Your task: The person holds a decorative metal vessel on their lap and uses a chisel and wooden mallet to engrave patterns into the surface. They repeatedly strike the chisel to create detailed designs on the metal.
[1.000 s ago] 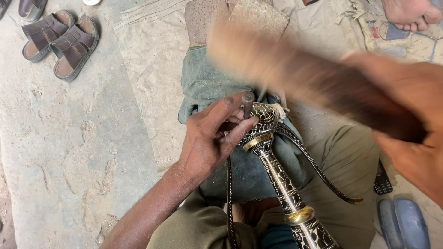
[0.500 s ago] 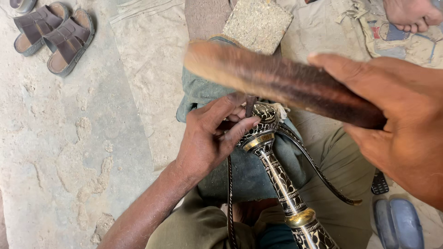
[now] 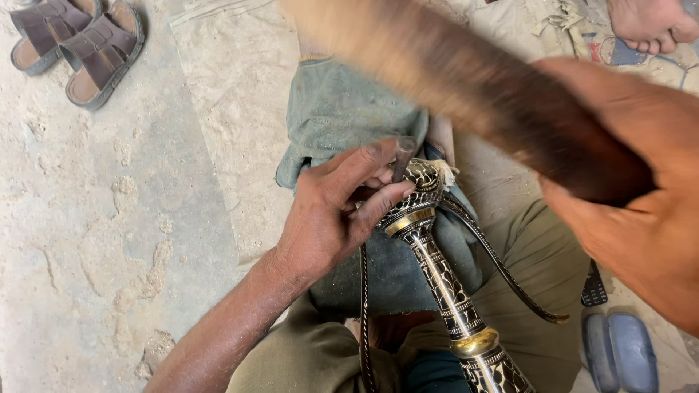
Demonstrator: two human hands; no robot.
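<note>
- Left hand (image 3: 331,218): fingers closed on a small dark punch (image 3: 402,156), held against the ornate metal stem (image 3: 444,284) lying across the lap.
- Right hand (image 3: 641,196): clenched around a blurred wooden mallet (image 3: 466,80), which hides the cloth (image 3: 342,109) behind it.
- Surroundings: brown sandals (image 3: 76,40) upper left; another person's bare foot (image 3: 652,22) upper right.

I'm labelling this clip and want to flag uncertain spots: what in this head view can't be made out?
- Dark mallet-like tool in the right hand: motion-blurred, so its far end and exact shape are unclear.
- Tip of the small punch: hidden by the left hand.
- Lower end of the ornate metal-inlaid shaft: cut off by the bottom edge.
- Bare foot, top right: cropped by the frame.
- Sandals: partly cut off at the top.
</note>
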